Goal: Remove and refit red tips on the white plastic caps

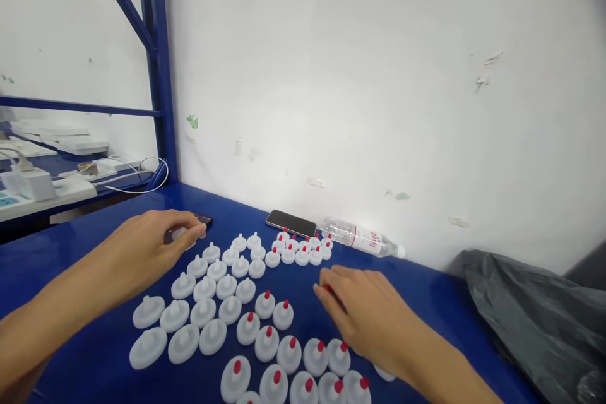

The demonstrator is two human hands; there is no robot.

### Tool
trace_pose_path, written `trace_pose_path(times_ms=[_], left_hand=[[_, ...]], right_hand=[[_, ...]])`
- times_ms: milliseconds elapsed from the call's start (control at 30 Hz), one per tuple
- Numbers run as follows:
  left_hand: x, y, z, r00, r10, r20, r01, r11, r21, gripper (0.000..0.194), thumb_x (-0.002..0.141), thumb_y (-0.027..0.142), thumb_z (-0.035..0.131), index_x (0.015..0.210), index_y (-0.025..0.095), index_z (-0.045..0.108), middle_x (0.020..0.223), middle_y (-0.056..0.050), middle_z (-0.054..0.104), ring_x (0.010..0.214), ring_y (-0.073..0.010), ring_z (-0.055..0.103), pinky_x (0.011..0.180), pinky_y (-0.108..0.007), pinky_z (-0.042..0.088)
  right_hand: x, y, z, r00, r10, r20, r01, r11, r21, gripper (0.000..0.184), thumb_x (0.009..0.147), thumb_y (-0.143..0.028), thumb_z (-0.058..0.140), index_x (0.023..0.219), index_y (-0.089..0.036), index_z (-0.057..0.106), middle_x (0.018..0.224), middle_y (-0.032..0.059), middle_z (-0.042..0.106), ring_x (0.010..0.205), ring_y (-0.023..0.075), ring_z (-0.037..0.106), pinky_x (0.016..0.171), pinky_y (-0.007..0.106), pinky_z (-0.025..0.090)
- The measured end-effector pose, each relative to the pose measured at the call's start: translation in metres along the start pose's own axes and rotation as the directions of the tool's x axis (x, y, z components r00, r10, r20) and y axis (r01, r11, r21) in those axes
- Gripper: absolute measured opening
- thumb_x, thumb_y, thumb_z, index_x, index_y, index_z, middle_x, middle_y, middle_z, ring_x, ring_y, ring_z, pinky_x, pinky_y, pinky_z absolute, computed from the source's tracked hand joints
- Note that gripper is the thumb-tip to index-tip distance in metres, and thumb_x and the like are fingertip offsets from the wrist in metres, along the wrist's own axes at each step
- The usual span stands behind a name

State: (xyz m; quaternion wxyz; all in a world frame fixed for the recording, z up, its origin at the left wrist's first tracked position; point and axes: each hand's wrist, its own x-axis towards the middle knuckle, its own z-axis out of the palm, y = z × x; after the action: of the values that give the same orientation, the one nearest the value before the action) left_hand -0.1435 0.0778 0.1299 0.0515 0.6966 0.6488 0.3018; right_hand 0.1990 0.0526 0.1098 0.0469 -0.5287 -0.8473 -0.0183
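Note:
My left hand (163, 237) is closed in a pinch above the back left of the table. A pale shape shows between its thumb and fingers, too covered to name. My right hand (360, 303) is curled over the right of the table, and a small red tip (328, 288) peeks out between its thumb and fingers. Between the hands stand rows of round white plastic nozzle caps (203, 314) with bare spouts. To the right and front are white caps with red tips (267, 344). A smaller red-tipped group (302, 255) sits farther back.
Along the wall lie a phone (291, 223) and a clear plastic bottle (362, 238) on its side. Another dark device (202, 219) is partly behind my left hand. A dark plastic bag (534, 309) fills the right side. A blue frame post (162, 69) rises at the left.

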Motion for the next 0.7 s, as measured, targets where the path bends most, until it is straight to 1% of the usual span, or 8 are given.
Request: trace_pose_path(times_ms=[67, 133, 233, 300, 433, 567, 633, 700], left_hand=[[0.008, -0.014, 0.001, 0.999, 0.015, 0.042, -0.02, 0.993, 0.114, 0.036, 0.098, 0.047, 0.059, 0.097, 0.021, 0.085, 0.092, 0.0, 0.077, 0.088, -0.0247, 0.068, 0.077, -0.028, 0.045], [0.01, -0.025, 0.004, 0.998, 0.004, 0.063, -0.015, 0.985, 0.169, 0.034, 0.098, 0.041, 0.059, 0.097, 0.021, 0.086, 0.098, -0.001, 0.079, 0.096, -0.0264, 0.07, 0.08, -0.029, 0.045], [0.006, -0.038, 0.009, 0.993, -0.041, 0.113, 0.009, 0.964, 0.265, 0.036, 0.099, 0.034, 0.051, 0.091, 0.022, 0.084, 0.082, 0.0, 0.077, 0.079, -0.0232, 0.07, 0.069, -0.027, 0.039], [0.002, -0.043, 0.013, 0.989, -0.069, 0.133, 0.025, 0.951, 0.308, 0.036, 0.098, 0.031, 0.049, 0.083, 0.022, 0.08, 0.075, -0.001, 0.075, 0.071, -0.0229, 0.069, 0.063, -0.027, 0.035], [-0.004, -0.048, 0.017, 0.981, -0.113, 0.158, 0.046, 0.926, 0.375, 0.032, 0.094, 0.028, 0.051, 0.075, 0.022, 0.075, 0.072, -0.003, 0.074, 0.066, -0.0235, 0.069, 0.06, -0.028, 0.035], [-0.004, -0.045, 0.018, 0.97, -0.134, 0.204, 0.044, 0.919, 0.392, 0.026, 0.089, 0.023, 0.051, 0.078, 0.021, 0.075, 0.068, 0.0, 0.072, 0.065, -0.0219, 0.068, 0.059, -0.027, 0.035], [-0.004, -0.041, 0.016, 0.963, -0.139, 0.229, 0.041, 0.92, 0.39, 0.024, 0.09, 0.026, 0.053, 0.079, 0.022, 0.074, 0.068, 0.0, 0.073, 0.066, -0.0229, 0.069, 0.059, -0.027, 0.035], [-0.005, -0.033, 0.011, 0.956, -0.147, 0.254, 0.039, 0.921, 0.387, 0.029, 0.096, 0.036, 0.052, 0.081, 0.023, 0.073, 0.071, -0.002, 0.075, 0.066, -0.0254, 0.07, 0.059, -0.029, 0.034]], right_hand=[[0.002, -0.008, 0.011, 0.998, -0.005, 0.067, 0.009, 0.998, -0.063, 0.028, 0.113, -0.026, 0.046, 0.092, -0.023, 0.065, 0.09, 0.0025, 0.073, 0.071, 0.0211, 0.068, 0.061, 0.035, 0.021], [0.003, -0.011, 0.014, 0.995, -0.002, 0.097, 0.009, 0.998, -0.066, 0.023, 0.113, -0.028, 0.049, 0.101, -0.023, 0.068, 0.098, 0.0031, 0.077, 0.078, 0.0234, 0.072, 0.062, 0.035, 0.021], [0.004, -0.007, 0.011, 0.995, 0.023, 0.102, -0.017, 0.998, -0.061, 0.026, 0.115, -0.033, 0.047, 0.107, -0.024, 0.07, 0.1, 0.0029, 0.077, 0.081, 0.0246, 0.073, 0.063, 0.034, 0.021], [0.003, -0.004, 0.006, 0.995, 0.038, 0.09, -0.032, 0.997, -0.073, 0.032, 0.117, -0.034, 0.042, 0.102, -0.024, 0.069, 0.095, 0.0026, 0.076, 0.076, 0.0232, 0.071, 0.062, 0.033, 0.021], [-0.002, -0.005, -0.003, 0.998, 0.028, 0.05, -0.023, 0.996, -0.086, 0.037, 0.117, -0.035, 0.04, 0.093, -0.024, 0.066, 0.086, 0.0015, 0.072, 0.069, 0.0209, 0.066, 0.06, 0.034, 0.02], [-0.011, -0.012, -0.011, 0.998, 0.003, 0.065, -0.001, 1.0, -0.031, 0.032, 0.115, -0.038, 0.048, 0.093, -0.026, 0.067, 0.085, 0.0, 0.075, 0.068, 0.0207, 0.066, 0.06, 0.034, 0.019], [-0.015, -0.016, -0.014, 0.996, -0.023, 0.086, 0.023, 1.0, -0.006, 0.036, 0.114, -0.045, 0.049, 0.089, -0.026, 0.066, 0.081, -0.0002, 0.075, 0.068, 0.0211, 0.067, 0.06, 0.034, 0.019], [-0.018, -0.019, -0.014, 0.991, -0.047, 0.125, 0.047, 0.999, 0.008, 0.043, 0.113, -0.053, 0.05, 0.084, -0.025, 0.065, 0.077, -0.0001, 0.075, 0.067, 0.0212, 0.067, 0.06, 0.034, 0.018]])
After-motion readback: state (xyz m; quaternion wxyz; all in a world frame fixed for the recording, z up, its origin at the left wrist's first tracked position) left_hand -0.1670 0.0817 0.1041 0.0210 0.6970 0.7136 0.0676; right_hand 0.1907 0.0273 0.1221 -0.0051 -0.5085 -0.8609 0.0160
